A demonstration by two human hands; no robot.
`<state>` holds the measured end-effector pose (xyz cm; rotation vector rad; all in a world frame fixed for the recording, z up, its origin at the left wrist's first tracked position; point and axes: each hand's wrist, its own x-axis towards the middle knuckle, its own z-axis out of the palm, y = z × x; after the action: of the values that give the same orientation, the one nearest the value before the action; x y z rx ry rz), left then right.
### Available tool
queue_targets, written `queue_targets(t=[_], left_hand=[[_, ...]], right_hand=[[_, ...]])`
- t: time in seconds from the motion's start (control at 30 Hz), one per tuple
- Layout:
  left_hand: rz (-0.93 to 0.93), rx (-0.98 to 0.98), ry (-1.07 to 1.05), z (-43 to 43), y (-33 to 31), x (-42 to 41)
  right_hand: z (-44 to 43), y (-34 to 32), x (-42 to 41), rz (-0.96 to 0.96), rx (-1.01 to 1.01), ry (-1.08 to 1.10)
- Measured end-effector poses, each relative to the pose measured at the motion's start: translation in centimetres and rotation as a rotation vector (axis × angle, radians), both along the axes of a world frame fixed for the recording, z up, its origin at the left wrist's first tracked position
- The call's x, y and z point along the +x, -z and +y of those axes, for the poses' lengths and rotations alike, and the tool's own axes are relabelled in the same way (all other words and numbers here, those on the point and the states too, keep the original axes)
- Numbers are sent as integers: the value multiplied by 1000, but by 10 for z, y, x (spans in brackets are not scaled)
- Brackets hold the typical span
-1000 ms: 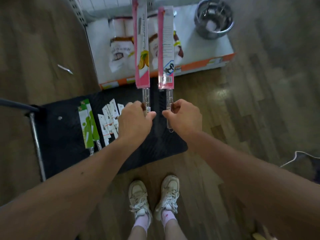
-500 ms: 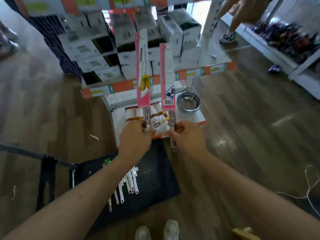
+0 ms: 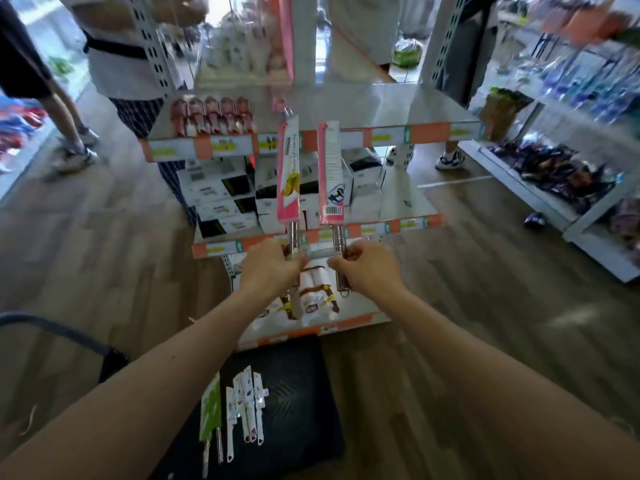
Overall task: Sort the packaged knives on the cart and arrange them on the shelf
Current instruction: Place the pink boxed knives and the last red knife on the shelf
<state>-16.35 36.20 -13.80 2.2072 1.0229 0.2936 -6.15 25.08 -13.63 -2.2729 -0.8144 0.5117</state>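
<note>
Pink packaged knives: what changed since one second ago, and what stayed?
Both pink packaged knives rose from above the cart toward the shelf, upright. The left hand and right hand still grip their handles. The green packaged knives and white packaged knives stay on the cart.

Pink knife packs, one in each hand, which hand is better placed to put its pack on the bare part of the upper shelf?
Probably the right hand: its knife pack stands nearer the bare right side of the upper shelf. The left hand holds its pack toward the stocked end.
</note>
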Motion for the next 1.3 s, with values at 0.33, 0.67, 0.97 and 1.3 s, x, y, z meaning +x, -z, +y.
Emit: queue_targets(t=[0.33,0.67,0.97,1.3], left_hand=[[27,49,-25,48,-28,37],[36,48,6,138,-60,104],[48,11,-85,193,-80,157],[70,-54,-286,232,-81,192]], right_hand=[[46,-32,42,31,1,19],[126,-57,121,35,7,23],[207,-74,197,106,-9,-102],[277,-73,257,72,-79,-231]])
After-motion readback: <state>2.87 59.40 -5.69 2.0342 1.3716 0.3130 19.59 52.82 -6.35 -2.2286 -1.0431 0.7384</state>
